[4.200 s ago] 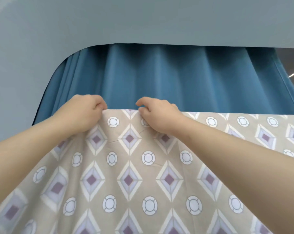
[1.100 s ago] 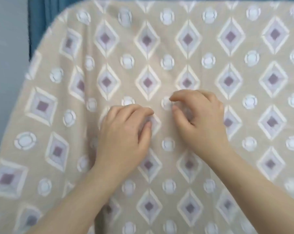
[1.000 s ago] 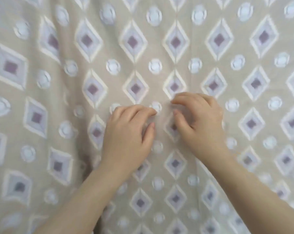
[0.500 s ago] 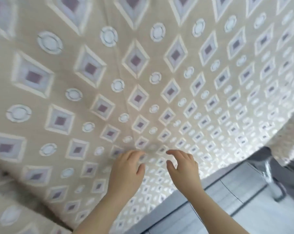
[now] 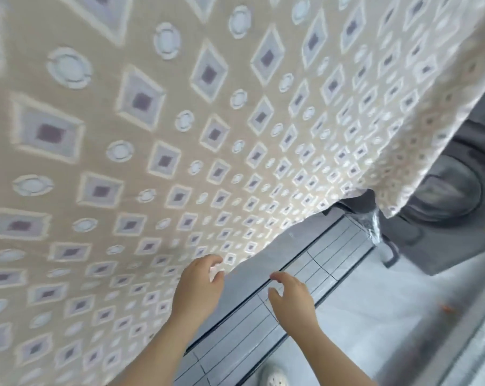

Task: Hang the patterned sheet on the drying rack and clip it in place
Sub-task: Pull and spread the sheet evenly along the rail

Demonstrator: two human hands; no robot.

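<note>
Patterned sheet (image 5: pixel 235 135): beige, printed with diamonds and rings.
Left hand (image 5: pixel 199 288): curled at the hem; grip cannot be told.
Right hand (image 5: pixel 291 298): half-open; nothing is held.

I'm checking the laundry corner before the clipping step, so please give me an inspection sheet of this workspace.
Surface: grey floor, with a darker lined strip under the hands.
Job's things: patterned sheet hangs spread out and fills most of the view; rack and clips not seen.
Clutter: small orange speck on the floor.
Hands: the left hand seems to pinch the sheet's lower edge with its fingers; right hand is open and apart from the sheet.
Cables: nothing seen.
Surroundings: dark washing machine at right, partly behind the sheet; white shoe at the bottom.
</note>
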